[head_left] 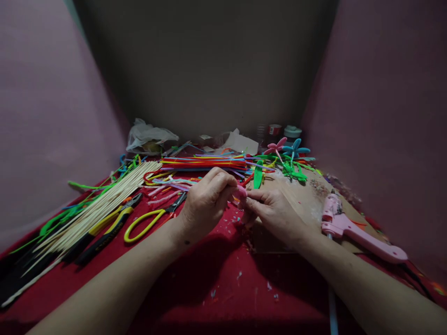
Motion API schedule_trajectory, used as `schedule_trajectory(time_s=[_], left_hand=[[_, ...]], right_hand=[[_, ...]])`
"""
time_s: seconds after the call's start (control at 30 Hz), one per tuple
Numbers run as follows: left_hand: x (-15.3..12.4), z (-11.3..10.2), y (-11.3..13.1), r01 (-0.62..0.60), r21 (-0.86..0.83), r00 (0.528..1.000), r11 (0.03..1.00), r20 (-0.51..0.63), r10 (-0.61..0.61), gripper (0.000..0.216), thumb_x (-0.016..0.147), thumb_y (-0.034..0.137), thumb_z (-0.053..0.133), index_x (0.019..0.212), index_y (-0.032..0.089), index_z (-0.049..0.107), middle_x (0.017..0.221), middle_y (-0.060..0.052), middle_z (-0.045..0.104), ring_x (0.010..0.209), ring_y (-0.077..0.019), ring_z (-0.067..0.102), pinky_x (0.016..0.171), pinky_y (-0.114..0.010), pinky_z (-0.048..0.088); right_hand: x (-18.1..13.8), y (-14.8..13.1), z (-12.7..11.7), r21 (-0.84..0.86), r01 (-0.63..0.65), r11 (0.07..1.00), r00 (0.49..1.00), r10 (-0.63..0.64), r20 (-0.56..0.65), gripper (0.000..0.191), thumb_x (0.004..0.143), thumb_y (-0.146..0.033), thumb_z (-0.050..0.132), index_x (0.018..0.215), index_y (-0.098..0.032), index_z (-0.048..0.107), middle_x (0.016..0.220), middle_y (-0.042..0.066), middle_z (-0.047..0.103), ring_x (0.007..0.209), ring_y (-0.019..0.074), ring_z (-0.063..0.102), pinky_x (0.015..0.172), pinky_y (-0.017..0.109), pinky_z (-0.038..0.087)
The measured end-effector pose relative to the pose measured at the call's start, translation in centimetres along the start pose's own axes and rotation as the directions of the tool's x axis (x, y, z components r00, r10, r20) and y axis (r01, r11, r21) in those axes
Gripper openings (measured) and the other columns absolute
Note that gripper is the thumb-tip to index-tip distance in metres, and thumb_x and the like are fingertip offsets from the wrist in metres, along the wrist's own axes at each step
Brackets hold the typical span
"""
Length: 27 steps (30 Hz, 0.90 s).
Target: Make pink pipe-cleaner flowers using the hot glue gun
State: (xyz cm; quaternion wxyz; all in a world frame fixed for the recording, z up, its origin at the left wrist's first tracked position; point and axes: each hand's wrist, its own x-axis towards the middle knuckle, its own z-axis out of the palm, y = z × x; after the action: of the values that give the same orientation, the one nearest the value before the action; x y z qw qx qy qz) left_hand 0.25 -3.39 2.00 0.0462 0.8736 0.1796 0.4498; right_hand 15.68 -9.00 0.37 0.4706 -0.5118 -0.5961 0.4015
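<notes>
Between my two hands, above the red cloth, is a small fuzzy pink piece that looks like bent pipe cleaner (240, 191). My left hand (208, 197) pinches its left side, fingers curled in. The fingertips of my right hand (268, 209) close on its right side. Much of the piece is covered by fingers, so its full shape is hidden. Just left of my left hand lie yellow-handled scissors (145, 225), their blades partly behind the hand. Past my hands stretches a bundle of coloured pipe cleaners (206, 163).
Wooden sticks (104, 204) and yellow-black pliers (111, 228) lie at left. A pink glue gun (363, 232) rests at right by a cardboard sheet (303, 204). Pink (275, 146) and blue (296, 149) pipe-cleaner flowers stand behind. A plastic bag (148, 135) sits at the back, and scraps dot the red cloth (240, 302).
</notes>
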Motion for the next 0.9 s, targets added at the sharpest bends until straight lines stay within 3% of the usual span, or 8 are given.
schedule_trajectory(time_s=[0.2, 0.37, 0.5, 0.57, 0.7, 0.9], left_hand=[[-0.1, 0.0, 0.0, -0.010, 0.011, 1.000, 1.000, 0.004, 0.010, 0.009, 0.085, 0.011, 0.048, 0.080, 0.016, 0.053, 0.077, -0.002, 0.055, 0.071, -0.0096, 0.054, 0.064, -0.021, 0.046], [-0.1, 0.0, 0.0, -0.027, 0.003, 1.000, 1.000, -0.016, 0.027, 0.008, 0.084, 0.011, 0.049, 0.081, 0.017, 0.053, 0.079, -0.002, 0.056, 0.072, -0.0098, 0.054, 0.066, -0.022, 0.047], [0.1, -0.3, 0.3, -0.057, 0.004, 0.998, 0.998, -0.036, 0.057, 0.010, 0.084, 0.009, 0.048, 0.081, 0.016, 0.053, 0.078, -0.002, 0.055, 0.072, -0.0095, 0.054, 0.065, -0.021, 0.047], [0.1, -0.5, 0.5, -0.064, 0.003, 0.997, 0.998, -0.035, 0.064, 0.010, 0.084, 0.008, 0.047, 0.082, 0.016, 0.053, 0.080, -0.003, 0.055, 0.073, -0.0092, 0.055, 0.065, -0.020, 0.047], [-0.2, -0.8, 0.8, -0.102, 0.041, 0.994, 0.994, -0.041, 0.103, 0.011, 0.085, 0.008, 0.048, 0.085, 0.017, 0.054, 0.086, -0.003, 0.056, 0.076, -0.0084, 0.056, 0.066, -0.019, 0.048], [-0.7, -1.3, 1.6, -0.256, 0.088, 0.964, 0.963, -0.046, 0.260, 0.021, 0.082, 0.004, 0.048, 0.096, 0.019, 0.053, 0.092, -0.005, 0.058, 0.084, -0.0101, 0.057, 0.070, -0.020, 0.050]], right_hand=[[0.2, 0.2, 0.0, 0.084, -0.038, 0.996, 0.999, 0.036, 0.024, 0.027, 0.081, -0.035, 0.053, 0.075, -0.014, 0.069, 0.052, -0.001, 0.057, 0.044, 0.0092, 0.053, 0.046, 0.021, 0.043], [0.2, 0.5, -0.1, -0.059, 0.117, 0.991, 0.992, -0.119, -0.036, 0.026, 0.083, -0.032, 0.052, 0.073, -0.016, 0.070, 0.056, -0.001, 0.058, 0.050, 0.0098, 0.051, 0.051, 0.022, 0.042], [0.1, 0.9, -0.1, -0.230, 0.238, 0.944, 0.957, -0.268, -0.107, 0.024, 0.085, -0.025, 0.050, 0.074, -0.017, 0.069, 0.061, 0.000, 0.058, 0.056, 0.0111, 0.052, 0.056, 0.023, 0.043], [0.1, 1.0, -0.2, -0.344, 0.333, 0.878, 0.909, -0.396, -0.131, 0.021, 0.084, -0.019, 0.050, 0.076, -0.018, 0.070, 0.063, 0.001, 0.058, 0.059, 0.0114, 0.053, 0.057, 0.023, 0.043], [0.0, 0.8, -0.7, -0.565, 0.471, 0.677, 0.763, -0.634, -0.124, 0.022, 0.082, -0.010, 0.048, 0.083, -0.018, 0.068, 0.074, 0.003, 0.061, 0.068, 0.0122, 0.057, 0.063, 0.023, 0.047], [-0.4, 0.3, -1.7, -0.805, 0.486, 0.340, 0.524, -0.851, -0.042, 0.027, 0.086, -0.008, 0.043, 0.102, -0.016, 0.064, 0.088, 0.010, 0.066, 0.080, 0.0166, 0.063, 0.071, 0.027, 0.051]])
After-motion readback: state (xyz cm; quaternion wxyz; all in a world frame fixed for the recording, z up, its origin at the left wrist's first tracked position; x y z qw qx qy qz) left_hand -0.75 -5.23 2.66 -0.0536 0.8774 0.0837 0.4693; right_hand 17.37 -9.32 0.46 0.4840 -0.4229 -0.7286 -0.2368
